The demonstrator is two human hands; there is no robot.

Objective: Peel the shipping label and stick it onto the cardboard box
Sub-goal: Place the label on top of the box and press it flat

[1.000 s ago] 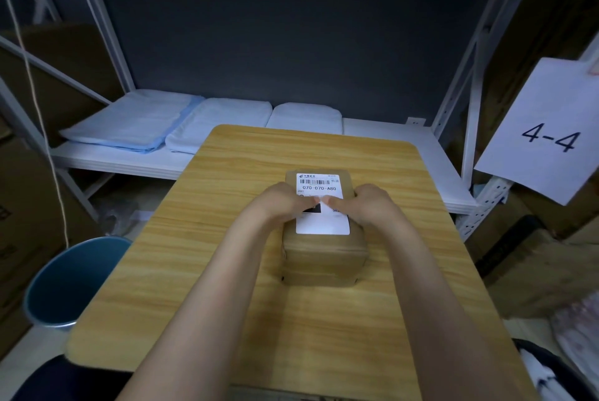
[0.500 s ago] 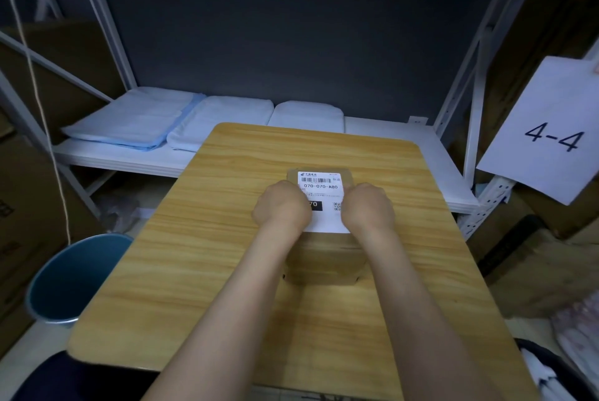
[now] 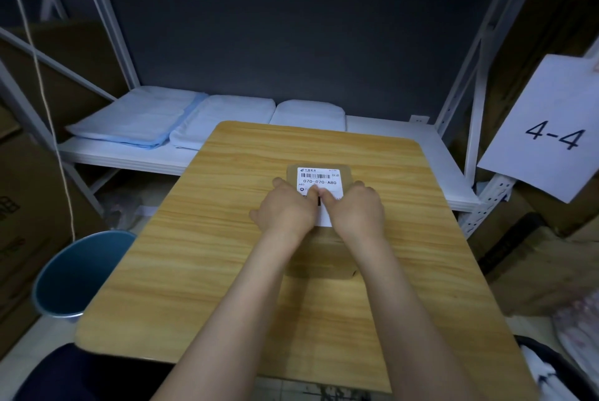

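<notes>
A white metal shelving rack [image 3: 129, 154] filled the back of the view, with pale folded cloths [image 3: 136, 122] lying along its lower board and a paper sign reading 4-4 [image 3: 547, 135] hanging at the right. In front of it stood a wooden table [image 3: 227, 271], and a blue bin [image 3: 74, 277] sat on the floor at its left edge. The cardboard box [image 3: 324, 258] rested on the table's far half. The left hand [image 3: 285, 209] and right hand [image 3: 356, 209] both lay on its top, fingers stretched out fairly flat and meeting near the middle, gripping nothing. Under them was the shipping label [image 3: 319, 175], already laid on the box lid. Its barcode end showed beyond the fingertips, and its near edge peeked out between the wrists. Judging by this, the sticking was nearly done and only the smoothing remained. The likely fault from here was trapped air or a crease, which would come from pressing outward unevenly or skipping the near edge hidden under the palms. A corner left unpressed could lift later. Pushing hard on a light box might also slide it across the smooth tabletop. Whether the label sat square to the lid could not be told, since the hands covered its lower half.
</notes>
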